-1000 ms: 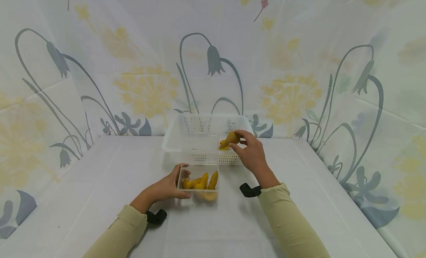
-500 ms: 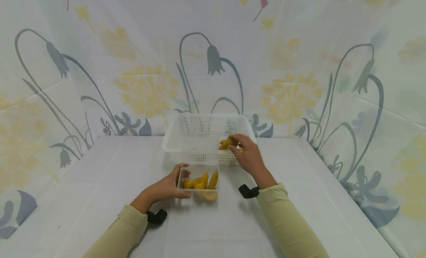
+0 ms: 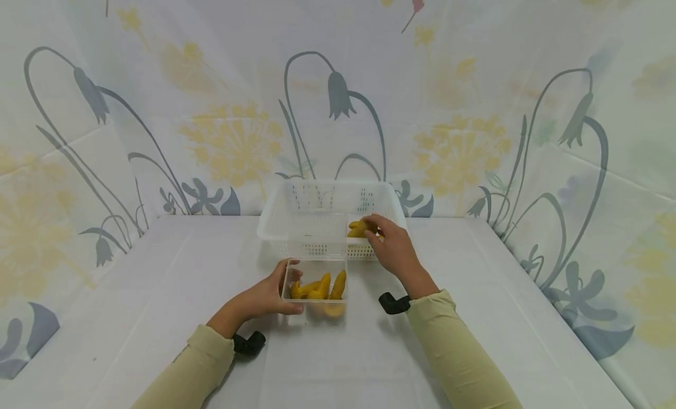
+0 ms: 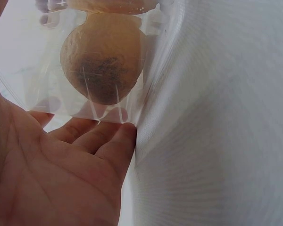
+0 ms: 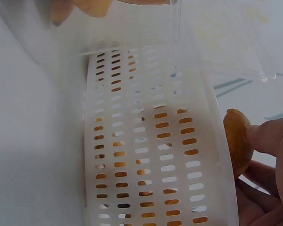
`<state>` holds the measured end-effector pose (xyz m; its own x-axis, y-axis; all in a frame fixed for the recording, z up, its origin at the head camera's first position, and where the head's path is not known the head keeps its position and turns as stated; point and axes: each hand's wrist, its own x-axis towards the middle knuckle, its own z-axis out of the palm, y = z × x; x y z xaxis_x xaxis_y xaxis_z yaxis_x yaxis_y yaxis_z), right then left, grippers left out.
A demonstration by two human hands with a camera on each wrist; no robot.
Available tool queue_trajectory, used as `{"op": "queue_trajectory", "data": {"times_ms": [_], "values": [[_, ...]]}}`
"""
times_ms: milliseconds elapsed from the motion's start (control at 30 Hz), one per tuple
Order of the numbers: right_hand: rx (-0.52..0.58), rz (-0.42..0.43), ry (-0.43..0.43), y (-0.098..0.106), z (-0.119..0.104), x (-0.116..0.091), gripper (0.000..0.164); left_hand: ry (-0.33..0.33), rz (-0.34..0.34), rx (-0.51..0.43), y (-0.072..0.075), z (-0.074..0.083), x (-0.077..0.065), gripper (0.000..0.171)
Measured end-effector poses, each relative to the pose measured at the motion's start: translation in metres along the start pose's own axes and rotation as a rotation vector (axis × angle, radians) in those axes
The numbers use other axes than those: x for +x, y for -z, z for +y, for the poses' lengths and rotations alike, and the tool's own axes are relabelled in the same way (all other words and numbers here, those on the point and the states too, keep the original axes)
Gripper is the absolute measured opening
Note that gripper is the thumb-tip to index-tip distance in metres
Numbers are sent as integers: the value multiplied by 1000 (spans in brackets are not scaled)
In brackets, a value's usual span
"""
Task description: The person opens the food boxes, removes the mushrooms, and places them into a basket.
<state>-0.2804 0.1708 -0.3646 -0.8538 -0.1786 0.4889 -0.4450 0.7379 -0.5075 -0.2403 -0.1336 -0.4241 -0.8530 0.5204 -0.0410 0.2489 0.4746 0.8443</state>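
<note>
My left hand [image 3: 266, 291] grips the left side of a clear plastic box [image 3: 315, 301] with several knobbly yellow fruits [image 3: 318, 288] inside. In the left wrist view, the fingers touch the clear wall, and a rounded fruit [image 4: 106, 61] with a dark patch shows through it. Over the right part of a white perforated basket [image 3: 271, 224], my right hand [image 3: 395, 244] pinches another yellow fruit [image 3: 359, 228]. The right wrist view has the thumb pressed on this fruit [image 5: 237, 141], just beyond the basket rim. Its far side is hidden by the hand.
The box's clear lid [image 3: 317, 228] stands open against the basket front. More yellow fruits [image 5: 172, 202] show through the basket's slots. A white cloth [image 3: 174, 280] covers the table, and a flower-printed curtain [image 3: 237, 74] hangs behind.
My right hand has lowered into the basket with the yellow fruit and then stays nearly still. The left hand and box have not moved.
</note>
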Motion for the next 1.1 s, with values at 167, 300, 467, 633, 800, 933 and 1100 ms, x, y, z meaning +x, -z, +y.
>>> {"op": "queue_trajectory", "data": {"times_ms": [167, 300, 467, 633, 800, 933, 1100], "values": [[-20, -2, -10, 1, -1, -2, 33, 2, -1, -10, 0, 0, -1, 102], [-23, 2, 1, 1, -1, -2, 31, 6, 2, -6, -1, 1, -2, 102], [-25, 9, 20, 0, 0, -2, 28, -2, 5, -5, 0, 2, -2, 101], [-18, 5, 25, 1, -2, -2, 27, 4, 3, -8, 1, 2, -1, 101], [-23, 15, 32, 3, -8, -3, 25, 8, -4, -13, 1, 4, -1, 102], [-13, 14, 47, 5, -14, -3, 22, 7, -7, -16, 1, 5, -2, 101], [1, -4, 113, 7, -22, -4, 20, 5, -10, -24, 1, 4, -2, 101]]}}
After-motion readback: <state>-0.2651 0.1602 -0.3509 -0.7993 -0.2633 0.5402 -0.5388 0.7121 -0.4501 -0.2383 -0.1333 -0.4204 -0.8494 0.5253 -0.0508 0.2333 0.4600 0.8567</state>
